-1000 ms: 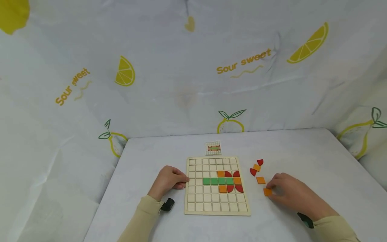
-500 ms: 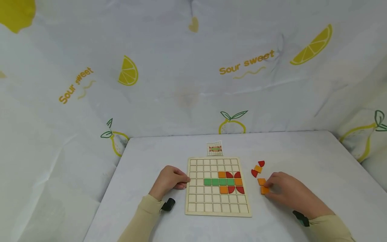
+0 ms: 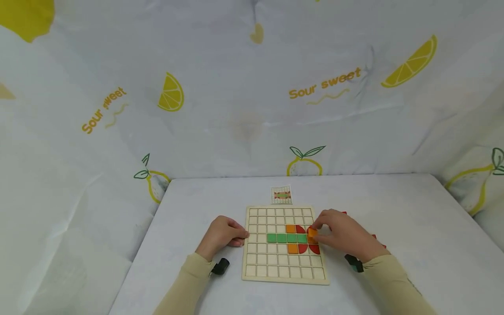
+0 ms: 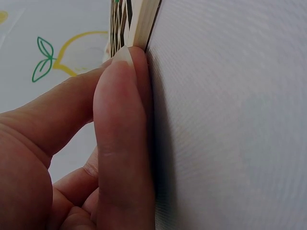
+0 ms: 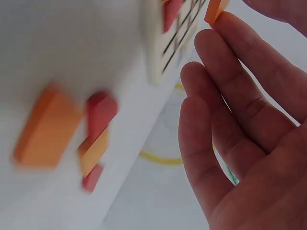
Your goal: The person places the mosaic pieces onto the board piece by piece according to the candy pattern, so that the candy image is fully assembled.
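Note:
A wooden grid board [image 3: 271, 259] lies flat on the table, with a row of green square tiles [image 3: 281, 238] and orange and red tiles on its right half. At the board's left edge my left hand [image 3: 220, 234] pinches the rim between thumb and finger [image 4: 120, 100]. My right hand [image 3: 346, 232] holds an orange square tile [image 3: 313, 233] by its fingertips, tilted over the right side of the board. The right wrist view catches only part of that tile [image 5: 216, 10]; the other fingers stay straight and apart from it.
Behind the board stands a small pattern card [image 3: 281, 195]. Loose on the table, in the right wrist view, are an orange tile [image 5: 50, 129], a red quarter-round tile [image 5: 101, 112] and a smaller-looking orange tile [image 5: 95, 149]. White lemon-print cloth [image 3: 244, 96] hangs behind.
My right hand has taken an orange square tile from the table and carried it left over the board's right side. My left hand stays at the board's left edge.

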Demonstrator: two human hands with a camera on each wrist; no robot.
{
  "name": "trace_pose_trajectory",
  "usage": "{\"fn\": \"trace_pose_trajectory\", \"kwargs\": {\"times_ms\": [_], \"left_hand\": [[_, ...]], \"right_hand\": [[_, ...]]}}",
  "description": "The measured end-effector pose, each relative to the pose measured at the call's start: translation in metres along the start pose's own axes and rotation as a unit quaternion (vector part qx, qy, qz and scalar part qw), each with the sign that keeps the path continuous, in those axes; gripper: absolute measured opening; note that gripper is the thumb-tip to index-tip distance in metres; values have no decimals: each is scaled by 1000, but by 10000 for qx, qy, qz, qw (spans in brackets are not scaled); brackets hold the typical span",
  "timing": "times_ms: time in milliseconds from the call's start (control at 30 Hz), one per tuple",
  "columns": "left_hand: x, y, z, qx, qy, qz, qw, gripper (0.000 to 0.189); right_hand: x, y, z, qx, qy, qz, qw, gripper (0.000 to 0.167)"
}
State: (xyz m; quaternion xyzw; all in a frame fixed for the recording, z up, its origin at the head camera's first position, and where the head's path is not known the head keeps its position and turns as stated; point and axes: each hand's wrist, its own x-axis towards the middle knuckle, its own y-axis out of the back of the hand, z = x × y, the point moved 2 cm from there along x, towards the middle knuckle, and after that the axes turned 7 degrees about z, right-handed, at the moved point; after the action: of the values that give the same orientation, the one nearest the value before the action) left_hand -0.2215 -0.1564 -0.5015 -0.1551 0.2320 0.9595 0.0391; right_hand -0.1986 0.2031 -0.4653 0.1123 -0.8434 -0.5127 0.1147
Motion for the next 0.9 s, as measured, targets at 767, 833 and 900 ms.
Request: {"fn": "trace_pose_trajectory", "kwargs": {"times_ms": [767, 833, 900], "left_hand": [[2, -1, -3, -55, -44, -32, 10000, 20], [2, -1, -3, -45, -55, -31, 10000, 19], [1, -1, -3, -6, -65, -10, 10000, 19]], "right_hand": [[55, -42, -48, 95, 546, -111, 9984, 13], [55, -44, -48, 86, 529, -114, 9985, 13], [56, -44, -49, 55, 569, -105, 9983, 12]]}}
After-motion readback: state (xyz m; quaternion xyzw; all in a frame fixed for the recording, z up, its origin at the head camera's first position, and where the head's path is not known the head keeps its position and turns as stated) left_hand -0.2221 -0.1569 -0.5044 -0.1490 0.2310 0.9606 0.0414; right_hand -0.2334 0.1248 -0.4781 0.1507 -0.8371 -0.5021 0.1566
